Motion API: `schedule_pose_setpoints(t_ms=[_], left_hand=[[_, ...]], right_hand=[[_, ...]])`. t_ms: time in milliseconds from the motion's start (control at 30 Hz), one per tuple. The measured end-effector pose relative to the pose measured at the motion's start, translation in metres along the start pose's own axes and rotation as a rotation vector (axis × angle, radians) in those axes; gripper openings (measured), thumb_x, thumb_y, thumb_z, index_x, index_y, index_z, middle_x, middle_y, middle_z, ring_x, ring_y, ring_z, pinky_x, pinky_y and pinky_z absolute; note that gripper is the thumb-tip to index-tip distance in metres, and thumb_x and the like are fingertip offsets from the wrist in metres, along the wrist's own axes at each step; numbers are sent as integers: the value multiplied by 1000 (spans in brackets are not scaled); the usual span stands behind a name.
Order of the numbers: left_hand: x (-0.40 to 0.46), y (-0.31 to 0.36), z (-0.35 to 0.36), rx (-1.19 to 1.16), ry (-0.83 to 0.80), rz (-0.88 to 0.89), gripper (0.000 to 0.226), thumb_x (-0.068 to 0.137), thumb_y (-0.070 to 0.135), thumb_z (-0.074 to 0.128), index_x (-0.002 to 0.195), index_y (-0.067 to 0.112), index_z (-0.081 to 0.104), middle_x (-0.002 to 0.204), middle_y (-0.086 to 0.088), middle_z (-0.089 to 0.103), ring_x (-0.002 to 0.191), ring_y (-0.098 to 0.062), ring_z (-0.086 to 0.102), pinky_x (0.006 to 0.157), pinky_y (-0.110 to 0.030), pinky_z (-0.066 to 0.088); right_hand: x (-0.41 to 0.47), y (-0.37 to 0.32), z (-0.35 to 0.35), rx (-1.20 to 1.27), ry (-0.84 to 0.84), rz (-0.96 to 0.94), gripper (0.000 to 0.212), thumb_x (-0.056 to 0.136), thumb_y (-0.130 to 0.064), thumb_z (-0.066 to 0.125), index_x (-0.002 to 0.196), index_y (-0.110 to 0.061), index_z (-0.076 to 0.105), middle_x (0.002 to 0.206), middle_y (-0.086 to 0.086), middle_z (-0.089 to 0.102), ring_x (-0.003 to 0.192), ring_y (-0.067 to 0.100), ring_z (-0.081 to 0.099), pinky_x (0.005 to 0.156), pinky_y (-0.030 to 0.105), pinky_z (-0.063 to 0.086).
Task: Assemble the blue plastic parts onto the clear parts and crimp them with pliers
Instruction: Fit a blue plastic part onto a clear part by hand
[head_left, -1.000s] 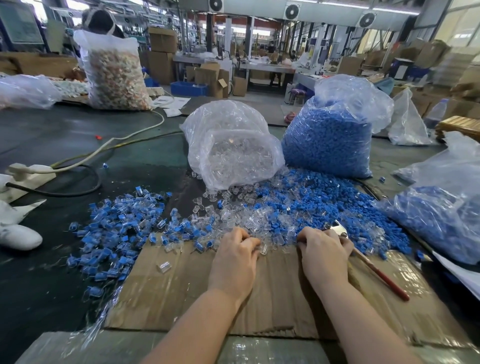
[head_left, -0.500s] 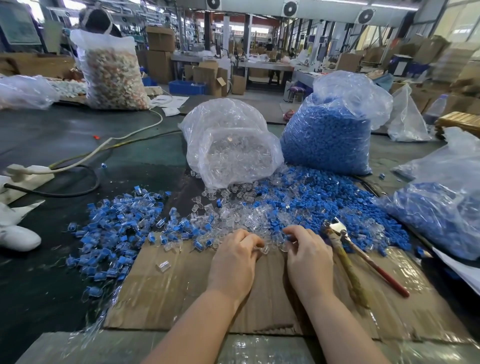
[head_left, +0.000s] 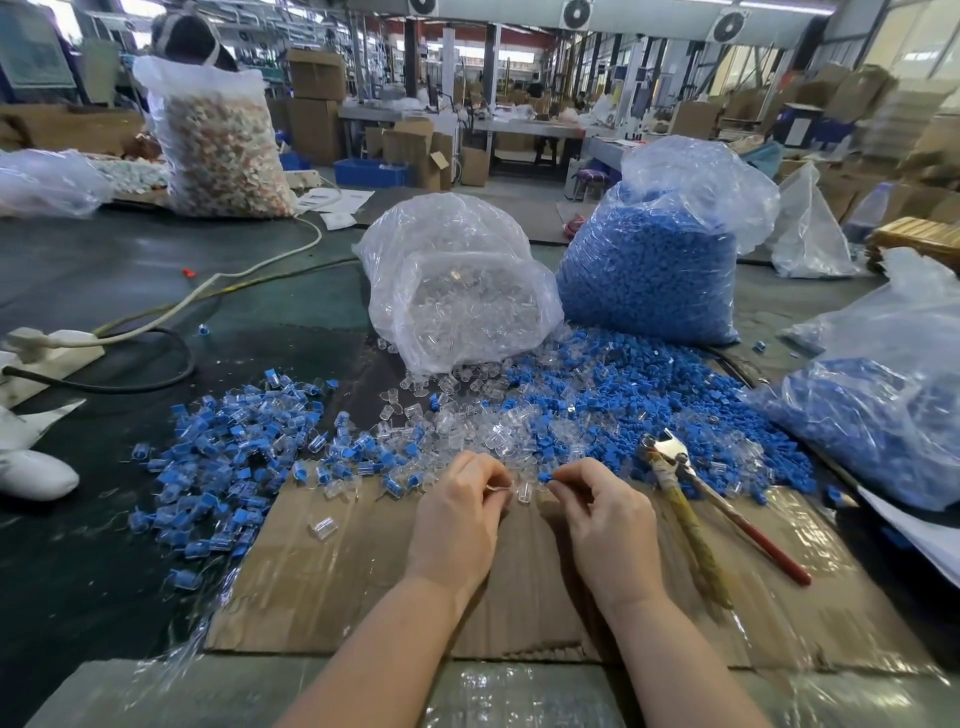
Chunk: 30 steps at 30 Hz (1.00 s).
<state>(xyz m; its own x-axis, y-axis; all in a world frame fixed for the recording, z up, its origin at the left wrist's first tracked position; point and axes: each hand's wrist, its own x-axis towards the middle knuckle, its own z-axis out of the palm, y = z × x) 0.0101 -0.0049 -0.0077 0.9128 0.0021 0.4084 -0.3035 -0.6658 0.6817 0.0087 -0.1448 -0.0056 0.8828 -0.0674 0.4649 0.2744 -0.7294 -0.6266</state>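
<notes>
A white power strip (head_left: 49, 344) lies left, cardboard boxes (head_left: 317, 106) behind.

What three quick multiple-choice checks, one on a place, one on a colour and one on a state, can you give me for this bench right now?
1. Where do the pliers lie?
A. right of both hands, on the cardboard
B. in the left hand
C. on the blue bag

2. What colour is the part pinched by the right hand?
A. red
B. blue
C. white

3. What is the left hand doing?
A. lying flat and open
B. gripping the pliers
C. holding a small clear part in curled fingers

Answers: 1 A, the pliers rest untouched beside the right hand. 2 B, a blue part shows at its fingertips. 3 C, its fingers curl round the clear piece.
</notes>
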Motion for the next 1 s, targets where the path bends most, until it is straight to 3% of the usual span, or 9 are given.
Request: schedule_pose_setpoints(t_ms=[167,267,433,567,767,1000], left_hand=[[0,1,-3,-44,-6,-36,20,88,11,60,104,21,65,91,17,53,81,5,50,77,2,36],[1,1,-4,-163,-27,-115,16,88,11,60,95,24,66,87,14,63,79,2,60,76,-7,46],[2,0,-5,-285,-47,-191,28,87,9,61,78,36,56,74,13,64,72,9,59,65,-4,44],[3,-1,-6,-313,-72,-202,27,86,9,62,79,35,58,77,11,65,73,4,61,68,-7,46],[2,-2,-7,-315,-108,-171,24,83,9,66,77,31,60,75,11,65,70,5,59,66,-7,45],[3,-4,-7,-316,-110,-172,19,85,12,64,81,30,61,77,10,65,71,4,59,66,-7,45]], right_hand=[[0,-1,0,14,-17,-31,6,85,-18,67,80,-16,64,75,-6,63,72,12,57,68,27,45],[0,-3,0,3,-57,-53,10,86,-23,65,80,-16,62,74,-8,61,73,10,55,68,28,45],[-1,-5,0,-13,-90,-101,11,87,-25,64,79,-18,60,74,-12,58,72,7,51,66,22,40],[-1,-3,3,-94,-115,-143,13,88,-25,62,80,-16,59,75,-10,57,71,7,47,64,20,34],[-2,-3,7,-177,-132,-193,17,86,-27,63,75,-15,57,72,-2,59,70,17,53,62,30,43],[-2,-2,5,-143,-121,-207,17,80,-29,71,78,-15,61,74,-6,62,72,13,54,63,26,42]])
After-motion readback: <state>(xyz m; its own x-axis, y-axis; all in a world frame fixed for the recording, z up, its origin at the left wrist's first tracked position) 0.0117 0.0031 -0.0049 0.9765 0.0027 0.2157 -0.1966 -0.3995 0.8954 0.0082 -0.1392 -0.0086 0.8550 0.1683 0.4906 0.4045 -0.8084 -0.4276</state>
